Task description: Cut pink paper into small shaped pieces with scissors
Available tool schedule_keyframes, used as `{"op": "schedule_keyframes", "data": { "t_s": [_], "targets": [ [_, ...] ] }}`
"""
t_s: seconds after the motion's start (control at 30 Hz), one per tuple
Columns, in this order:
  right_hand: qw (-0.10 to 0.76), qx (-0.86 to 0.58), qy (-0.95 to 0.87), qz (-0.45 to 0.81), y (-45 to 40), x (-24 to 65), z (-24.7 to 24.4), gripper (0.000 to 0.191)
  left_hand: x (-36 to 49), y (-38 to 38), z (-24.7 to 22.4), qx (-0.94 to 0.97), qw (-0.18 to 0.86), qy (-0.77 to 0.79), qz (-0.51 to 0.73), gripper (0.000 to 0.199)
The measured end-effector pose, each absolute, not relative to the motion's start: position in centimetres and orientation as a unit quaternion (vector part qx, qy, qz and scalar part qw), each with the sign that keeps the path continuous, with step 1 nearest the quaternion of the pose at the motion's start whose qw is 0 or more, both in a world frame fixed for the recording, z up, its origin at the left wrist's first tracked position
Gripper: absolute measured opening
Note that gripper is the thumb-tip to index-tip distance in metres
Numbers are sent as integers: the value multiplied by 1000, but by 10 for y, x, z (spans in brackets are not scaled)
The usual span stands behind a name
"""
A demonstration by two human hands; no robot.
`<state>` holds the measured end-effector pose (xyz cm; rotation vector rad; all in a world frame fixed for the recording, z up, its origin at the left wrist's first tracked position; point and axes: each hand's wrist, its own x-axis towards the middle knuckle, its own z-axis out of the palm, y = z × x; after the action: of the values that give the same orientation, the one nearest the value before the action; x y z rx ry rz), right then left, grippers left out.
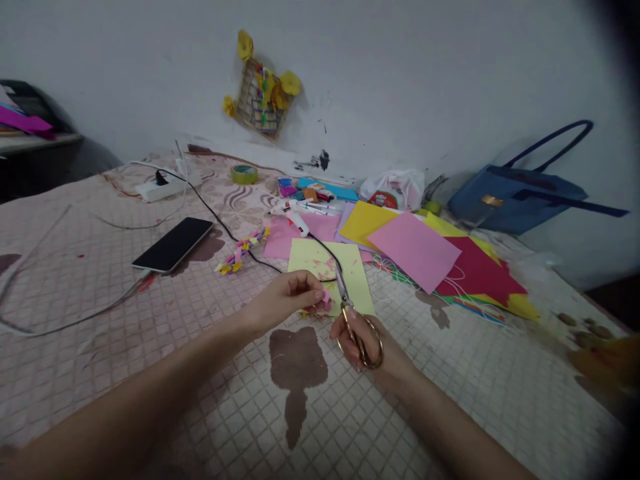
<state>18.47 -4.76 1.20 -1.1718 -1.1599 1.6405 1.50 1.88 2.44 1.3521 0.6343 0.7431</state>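
Note:
My left hand (295,297) pinches a small piece of pink paper (327,299) over the near edge of a pale yellow sheet (357,280). Gold-handled scissors (345,300) are in my right hand (363,340), its fingers in and around the loops. The blades point away from me, just right of the pink piece, and look nearly closed. Small pink and yellow scraps (327,269) are scattered on the pale sheet. To the left of it lies a strip of pink, yellow and purple paper pieces (243,252).
A white glue gun (296,219) lies behind the pale sheet, its black cord crossing the sheet. Coloured papers (415,250) and white string spread to the right, near a blue handbag (520,197). On the left are a cabled tablet (174,245), a power strip (161,188) and green tape (244,175).

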Motion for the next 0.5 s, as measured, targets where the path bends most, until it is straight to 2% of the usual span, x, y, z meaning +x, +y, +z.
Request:
{"op": "schedule_keyframes", "data": {
  "t_s": [0.2,0.33,0.5],
  "targets": [
    [384,-354,-362,772,-45,187,14,29,20,6,28,737,525,259,338,16],
    [389,-330,-329,795,-43,189,17,21,20,0,34,806,420,221,352,15],
    [399,-343,-351,775,-44,188,16,24,21,-2,35,820,405,201,351,15]
  ]
}}
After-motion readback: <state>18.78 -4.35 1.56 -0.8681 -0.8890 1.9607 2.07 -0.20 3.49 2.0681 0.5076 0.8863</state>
